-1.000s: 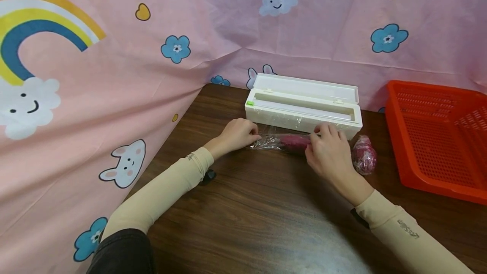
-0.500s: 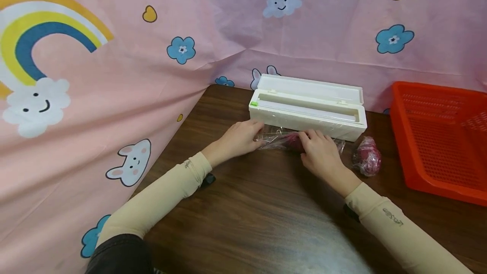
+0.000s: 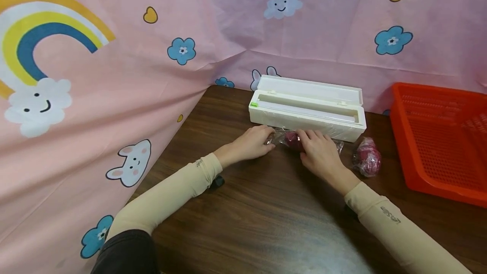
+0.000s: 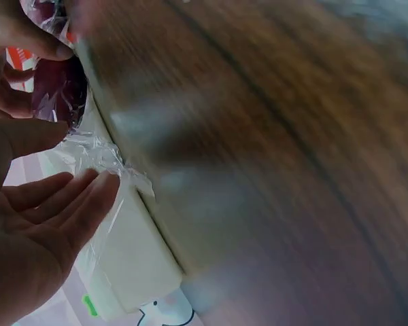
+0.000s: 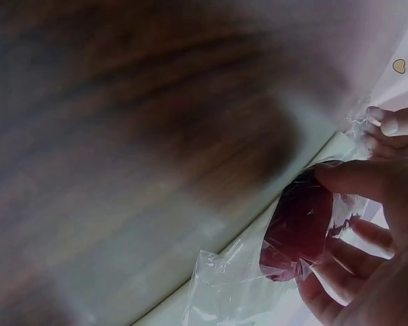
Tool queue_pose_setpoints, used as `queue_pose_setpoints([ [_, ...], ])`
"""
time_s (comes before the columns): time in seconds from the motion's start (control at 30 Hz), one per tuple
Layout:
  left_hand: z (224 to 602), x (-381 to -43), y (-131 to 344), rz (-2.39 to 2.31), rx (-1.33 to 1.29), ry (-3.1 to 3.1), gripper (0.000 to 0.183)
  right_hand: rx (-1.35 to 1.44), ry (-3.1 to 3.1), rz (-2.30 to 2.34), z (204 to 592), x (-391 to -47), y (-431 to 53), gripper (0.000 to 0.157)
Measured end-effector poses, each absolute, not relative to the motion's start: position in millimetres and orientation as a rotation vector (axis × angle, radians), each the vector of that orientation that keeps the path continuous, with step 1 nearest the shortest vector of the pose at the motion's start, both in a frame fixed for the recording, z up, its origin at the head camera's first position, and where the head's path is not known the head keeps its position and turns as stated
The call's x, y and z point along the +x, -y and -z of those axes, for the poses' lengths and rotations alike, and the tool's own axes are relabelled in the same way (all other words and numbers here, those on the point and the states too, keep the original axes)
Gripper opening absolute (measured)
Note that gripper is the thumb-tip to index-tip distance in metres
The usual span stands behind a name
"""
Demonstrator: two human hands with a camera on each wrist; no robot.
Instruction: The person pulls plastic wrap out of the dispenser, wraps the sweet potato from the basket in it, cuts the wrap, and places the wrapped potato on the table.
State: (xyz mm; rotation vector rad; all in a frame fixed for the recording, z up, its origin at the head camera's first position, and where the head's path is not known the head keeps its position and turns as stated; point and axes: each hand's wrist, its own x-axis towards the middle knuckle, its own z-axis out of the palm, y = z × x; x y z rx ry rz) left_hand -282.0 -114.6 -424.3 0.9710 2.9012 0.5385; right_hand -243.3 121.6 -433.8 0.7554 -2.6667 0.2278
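Note:
My right hand (image 3: 321, 151) grips an oblong, purple-red item (image 5: 296, 221), like a sweet potato, wrapped in clear cling film. Its thumb lies on one side and its fingers curl round the other; the hand hides much of it in the head view. Film (image 5: 221, 285) sticks out loose at its right end. At the left end, my left hand (image 3: 253, 142) is at the gathered film (image 4: 95, 153), which shows between thumb and fingertips. In the left wrist view these fingers are fairly straight, with a gap to the thumb.
Behind the hands stands a white cling film box (image 3: 308, 119), lid up, roll inside. A second wrapped purple-red item (image 3: 368, 157) lies right of my right hand. A red-orange basket (image 3: 414, 160) is at far right on the dark wood table (image 3: 274, 219). Pink printed cloth (image 3: 228, 20) hangs behind.
My left hand first drew the film end out, then moved right, closer to the item. My right hand shifted slightly left and now covers more of the item. Box and basket are unchanged.

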Motion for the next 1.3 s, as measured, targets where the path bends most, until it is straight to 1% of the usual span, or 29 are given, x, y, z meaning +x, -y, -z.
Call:
queue_pose_setpoints([
  [0.13,426,-287,111,-0.600,0.961,-2.877,0.033,0.784,2.650,-0.236,433,-243,-121,0.059],
  [0.37,428,-292,106,-0.693,0.901,-2.780,0.037,0.815,2.614,-0.207,432,-243,-115,0.060],
  [0.5,430,-295,100,-0.732,0.897,-2.777,0.033,0.841,2.578,-0.196,433,-244,-112,0.060],
  [0.63,431,-296,94,-0.831,0.892,-2.743,0.031,0.853,2.533,-0.167,435,-243,-112,0.056],
  [0.73,431,-297,92,-0.882,0.846,-2.722,0.033,0.859,2.506,-0.147,438,-243,-112,0.055],
  [0.97,435,-302,94,-0.951,0.783,-2.666,0.039,0.854,2.523,-0.145,440,-243,-112,0.058],
  [1.1,435,-303,92,-0.982,0.815,-2.630,0.047,0.839,2.528,-0.166,440,-243,-112,0.058],
  [1.3,434,-302,88,-0.943,0.902,-2.663,0.052,0.837,2.522,-0.191,441,-245,-113,0.056],
])
